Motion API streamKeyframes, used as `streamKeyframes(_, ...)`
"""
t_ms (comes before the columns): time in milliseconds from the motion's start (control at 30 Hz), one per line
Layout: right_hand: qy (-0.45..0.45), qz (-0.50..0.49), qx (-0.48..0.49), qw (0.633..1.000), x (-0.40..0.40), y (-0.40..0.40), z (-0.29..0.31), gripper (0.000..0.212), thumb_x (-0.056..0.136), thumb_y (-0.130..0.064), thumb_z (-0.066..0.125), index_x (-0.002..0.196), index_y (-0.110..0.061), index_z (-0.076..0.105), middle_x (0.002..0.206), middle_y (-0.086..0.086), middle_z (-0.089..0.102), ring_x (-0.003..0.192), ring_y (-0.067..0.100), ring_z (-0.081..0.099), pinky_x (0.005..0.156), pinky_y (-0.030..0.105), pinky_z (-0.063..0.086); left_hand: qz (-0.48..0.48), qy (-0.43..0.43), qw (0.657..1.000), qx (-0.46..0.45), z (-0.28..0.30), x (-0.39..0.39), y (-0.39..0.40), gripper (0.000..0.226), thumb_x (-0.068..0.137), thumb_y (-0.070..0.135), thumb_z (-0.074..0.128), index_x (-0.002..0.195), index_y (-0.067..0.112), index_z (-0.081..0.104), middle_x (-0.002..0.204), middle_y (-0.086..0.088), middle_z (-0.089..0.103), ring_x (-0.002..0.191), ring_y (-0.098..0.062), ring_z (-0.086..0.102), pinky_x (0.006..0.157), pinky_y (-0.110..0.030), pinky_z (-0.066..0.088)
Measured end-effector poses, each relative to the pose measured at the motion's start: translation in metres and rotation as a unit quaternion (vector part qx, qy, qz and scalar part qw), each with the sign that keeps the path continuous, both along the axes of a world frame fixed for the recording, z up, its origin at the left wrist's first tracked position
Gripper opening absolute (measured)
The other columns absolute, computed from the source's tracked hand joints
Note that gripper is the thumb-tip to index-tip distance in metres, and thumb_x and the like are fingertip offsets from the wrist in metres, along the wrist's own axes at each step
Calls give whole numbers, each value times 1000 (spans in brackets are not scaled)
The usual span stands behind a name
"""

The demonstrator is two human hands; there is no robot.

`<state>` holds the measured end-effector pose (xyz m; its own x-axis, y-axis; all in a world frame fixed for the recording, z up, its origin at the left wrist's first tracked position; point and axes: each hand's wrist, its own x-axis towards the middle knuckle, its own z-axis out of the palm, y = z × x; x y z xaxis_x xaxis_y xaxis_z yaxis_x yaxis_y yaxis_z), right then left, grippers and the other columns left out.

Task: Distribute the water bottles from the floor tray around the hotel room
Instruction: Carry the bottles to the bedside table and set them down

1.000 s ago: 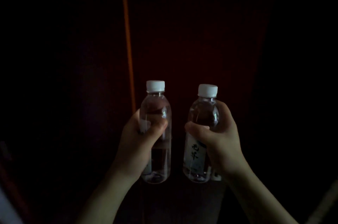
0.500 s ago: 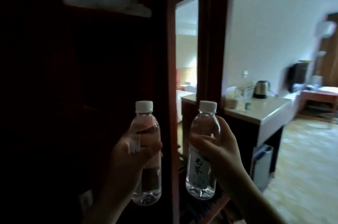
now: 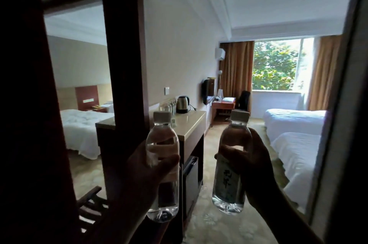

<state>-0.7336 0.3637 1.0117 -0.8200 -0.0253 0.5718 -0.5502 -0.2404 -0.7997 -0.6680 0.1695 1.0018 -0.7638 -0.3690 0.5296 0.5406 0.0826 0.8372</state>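
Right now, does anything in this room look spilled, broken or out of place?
Nothing stands out. The left hand and the right hand each hold a capped bottle upright, left and right. The kettle stands upright on the counter, and the beds look made.

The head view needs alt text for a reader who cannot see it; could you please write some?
The left hand and right hand each grip an upright capped water bottle, facing a hotel room with a kettle on a counter and white beds.

A counter (image 3: 191, 124) carries a kettle (image 3: 182, 104) beside several bottles (image 3: 170, 106).
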Motion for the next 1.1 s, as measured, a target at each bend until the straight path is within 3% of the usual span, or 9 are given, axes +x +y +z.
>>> streamKeyframes(67,3,-46,-5,999,0,13,1,56,46,-35,80,95,-15,63,78,-4,70,74,40,70,67,52,59,-38,-3,999,-7,3,-13,4,65,45,46,82,102,16,69,88,-11,75,74,-30,74,55,-26,57)
streamKeyframes(167,3,-102,-18,995,9,24,3,65,43,-34,77,97,-2,59,73,-4,68,64,26,68,69,56,58,-105,3,994,17,4,-32,6,80,32,61,88,97,19,72,83,-12,75,66,-29,74,52,-28,57)
streamKeyframes(333,-2,-172,8,985,23,27,1,65,48,-38,78,100,-4,60,79,-2,69,69,26,70,66,47,61,-218,-14,976,15,2,-49,-1,71,48,36,81,113,13,65,90,-13,75,72,-32,74,53,-27,58)
streamKeyframes(467,-11,-202,-9,979,27,16,-10,67,48,-40,79,103,-7,59,81,6,68,63,24,70,57,37,58,-256,-25,966,3,-4,-61,-3,51,61,20,74,111,11,65,88,-9,76,68,-29,75,52,-27,58)
streamKeyframes(633,-17,-225,-5,974,7,23,-17,63,55,-39,80,100,-2,56,81,14,63,70,36,68,58,38,56,-289,-32,957,14,-4,-90,6,47,62,21,73,108,13,66,93,-16,74,71,-31,75,53,-27,58)
streamKeyframes(800,-7,-243,3,970,-46,44,-23,65,56,-40,80,99,3,56,80,5,63,69,29,68,66,52,60,-287,-35,957,27,-5,-141,27,40,63,19,72,102,24,67,91,-14,76,72,-35,74,55,-30,59)
streamKeyframes(967,8,-235,-15,972,-116,78,-26,66,52,-39,77,101,2,59,81,5,66,66,20,69,55,25,54,-268,-38,963,17,-8,-210,64,41,64,21,73,104,16,67,91,-15,75,71,-33,75,55,-28,59)
streamKeyframes(1100,-6,-210,-19,978,-190,115,-18,69,50,-37,79,105,-2,60,82,-2,69,70,22,70,62,40,58,-250,-34,967,21,-2,-270,99,43,61,22,76,102,14,68,89,-16,75,66,-33,74,53,-30,58)
